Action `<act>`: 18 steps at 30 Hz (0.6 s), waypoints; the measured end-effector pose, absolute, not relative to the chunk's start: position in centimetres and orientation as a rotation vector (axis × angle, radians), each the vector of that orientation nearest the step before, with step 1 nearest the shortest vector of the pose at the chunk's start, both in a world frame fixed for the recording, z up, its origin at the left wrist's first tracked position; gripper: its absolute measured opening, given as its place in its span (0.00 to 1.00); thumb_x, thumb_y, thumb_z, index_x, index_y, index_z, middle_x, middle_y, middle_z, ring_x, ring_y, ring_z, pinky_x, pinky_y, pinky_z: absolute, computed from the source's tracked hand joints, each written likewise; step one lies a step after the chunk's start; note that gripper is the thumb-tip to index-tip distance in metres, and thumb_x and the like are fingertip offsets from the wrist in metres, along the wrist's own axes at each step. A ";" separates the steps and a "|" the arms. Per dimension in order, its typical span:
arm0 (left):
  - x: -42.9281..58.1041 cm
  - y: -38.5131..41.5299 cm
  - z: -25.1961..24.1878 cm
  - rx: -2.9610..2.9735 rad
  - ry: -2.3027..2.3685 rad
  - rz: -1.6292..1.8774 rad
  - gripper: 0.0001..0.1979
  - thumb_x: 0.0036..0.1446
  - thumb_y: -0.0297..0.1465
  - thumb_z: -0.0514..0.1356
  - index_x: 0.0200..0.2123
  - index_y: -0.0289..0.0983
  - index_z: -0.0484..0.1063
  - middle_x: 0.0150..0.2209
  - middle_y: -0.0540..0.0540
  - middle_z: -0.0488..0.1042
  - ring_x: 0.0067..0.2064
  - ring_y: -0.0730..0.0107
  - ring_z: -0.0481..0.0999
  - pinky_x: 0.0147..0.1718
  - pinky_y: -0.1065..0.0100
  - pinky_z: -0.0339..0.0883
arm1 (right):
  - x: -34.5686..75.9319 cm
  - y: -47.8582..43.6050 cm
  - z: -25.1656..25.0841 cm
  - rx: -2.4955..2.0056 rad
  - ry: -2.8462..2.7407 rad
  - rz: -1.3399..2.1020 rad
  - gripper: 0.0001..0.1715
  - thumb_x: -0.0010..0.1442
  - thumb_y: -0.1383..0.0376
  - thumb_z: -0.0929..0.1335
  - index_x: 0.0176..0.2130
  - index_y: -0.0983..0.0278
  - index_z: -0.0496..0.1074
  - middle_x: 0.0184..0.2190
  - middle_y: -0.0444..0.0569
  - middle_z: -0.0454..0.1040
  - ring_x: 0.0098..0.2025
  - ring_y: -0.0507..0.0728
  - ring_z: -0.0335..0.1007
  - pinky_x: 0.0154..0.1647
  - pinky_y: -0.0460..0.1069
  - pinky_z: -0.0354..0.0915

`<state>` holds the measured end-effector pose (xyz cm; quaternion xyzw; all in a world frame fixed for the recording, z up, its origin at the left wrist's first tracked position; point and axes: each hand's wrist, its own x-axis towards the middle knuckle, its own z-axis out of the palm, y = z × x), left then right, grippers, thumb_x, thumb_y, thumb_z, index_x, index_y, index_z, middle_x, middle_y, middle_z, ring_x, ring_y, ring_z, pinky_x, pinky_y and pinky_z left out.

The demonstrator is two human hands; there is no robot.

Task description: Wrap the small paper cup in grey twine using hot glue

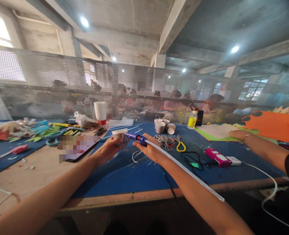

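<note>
My left hand (pixel 112 147) is wrapped round a small cup (pixel 120 132) with a pale rim and a darker, greyish side. My right hand (pixel 149 147) grips a blue glue gun (pixel 136 138), whose tip points left and is close to the cup. Whether the tip touches the cup, I cannot tell. A long translucent glue stick (pixel 183 166) runs out of the gun's back, over my right forearm. Just beyond my right hand lies a heap of grey cord (pixel 165 142). Behind it are several small cord-covered cups (pixel 160 126), one on its side.
Yellow-handled scissors (pixel 181 146), a magenta box-like device (pixel 218 157) with a white plug, and a yellow bottle (pixel 192 120) are on the right. A phone (pixel 82 151), stacked paper cups (pixel 100 111) and foam scraps (pixel 39 129) lie left. A co-worker's arm (pixel 264 147) reaches over coloured sheets.
</note>
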<state>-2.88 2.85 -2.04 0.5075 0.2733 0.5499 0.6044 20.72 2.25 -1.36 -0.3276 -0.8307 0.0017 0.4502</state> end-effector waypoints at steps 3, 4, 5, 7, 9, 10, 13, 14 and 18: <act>-2.9 2.7 -1.8 1.165 0.625 1.271 0.13 0.51 0.26 0.67 0.41 0.37 0.81 0.42 0.42 0.82 0.44 0.61 0.79 0.49 0.62 0.70 | 20.7 2.4 -1.5 -0.821 -2.044 0.004 0.21 0.67 0.47 0.67 0.35 0.61 0.71 0.33 0.47 0.73 0.33 0.54 0.69 0.36 0.47 0.60; -2.8 2.5 -1.7 1.159 0.628 1.272 0.12 0.51 0.26 0.67 0.41 0.37 0.81 0.42 0.43 0.82 0.44 0.61 0.79 0.49 0.62 0.70 | 20.7 2.4 -1.5 -0.826 -2.042 0.006 0.21 0.67 0.47 0.67 0.35 0.61 0.71 0.33 0.47 0.73 0.34 0.54 0.69 0.36 0.47 0.60; -2.8 2.4 -1.6 1.154 0.636 1.274 0.11 0.51 0.26 0.67 0.40 0.38 0.81 0.41 0.43 0.82 0.44 0.61 0.79 0.49 0.61 0.70 | 20.7 2.4 -1.5 -0.830 -2.041 0.007 0.21 0.67 0.47 0.67 0.35 0.61 0.71 0.33 0.47 0.74 0.34 0.54 0.69 0.36 0.47 0.60; -2.7 2.2 -1.4 1.150 0.657 1.276 0.11 0.51 0.27 0.67 0.40 0.38 0.82 0.41 0.43 0.82 0.44 0.60 0.79 0.48 0.61 0.70 | 20.7 2.4 -1.4 -0.832 -2.044 0.004 0.21 0.67 0.47 0.67 0.36 0.61 0.71 0.33 0.47 0.74 0.34 0.55 0.69 0.36 0.47 0.60; -2.6 2.1 -1.2 1.148 0.670 1.279 0.12 0.50 0.26 0.66 0.40 0.39 0.81 0.40 0.43 0.82 0.43 0.60 0.79 0.46 0.61 0.71 | 20.8 2.3 -1.2 -0.829 -2.047 -0.002 0.21 0.68 0.47 0.67 0.36 0.61 0.71 0.33 0.47 0.74 0.34 0.55 0.70 0.35 0.47 0.60; -2.6 2.1 -1.2 1.148 0.669 1.281 0.12 0.50 0.26 0.66 0.40 0.39 0.81 0.40 0.44 0.82 0.42 0.61 0.78 0.46 0.61 0.71 | 20.8 2.3 -1.2 -0.826 -2.046 -0.004 0.21 0.68 0.47 0.67 0.35 0.61 0.71 0.32 0.48 0.74 0.34 0.55 0.70 0.35 0.47 0.60; -2.6 2.1 -1.2 1.147 0.656 1.278 0.13 0.50 0.26 0.66 0.41 0.38 0.80 0.41 0.44 0.81 0.42 0.62 0.78 0.45 0.63 0.71 | 20.9 2.2 -1.1 -0.806 -2.038 -0.007 0.20 0.68 0.49 0.67 0.35 0.61 0.71 0.32 0.47 0.73 0.33 0.54 0.69 0.35 0.46 0.60; -2.6 2.1 -1.2 1.146 0.652 1.277 0.13 0.50 0.26 0.66 0.41 0.38 0.80 0.41 0.44 0.81 0.42 0.61 0.78 0.45 0.62 0.71 | 20.9 2.3 -1.1 -0.801 -2.037 -0.009 0.19 0.68 0.49 0.67 0.35 0.61 0.71 0.32 0.47 0.73 0.33 0.54 0.69 0.35 0.46 0.59; -2.7 2.2 -1.3 1.159 0.630 1.247 0.14 0.50 0.27 0.67 0.43 0.39 0.79 0.41 0.45 0.80 0.44 0.62 0.78 0.47 0.63 0.70 | 20.9 2.4 -1.2 -0.788 -2.020 -0.031 0.20 0.67 0.49 0.68 0.35 0.62 0.71 0.31 0.46 0.73 0.31 0.53 0.68 0.33 0.46 0.59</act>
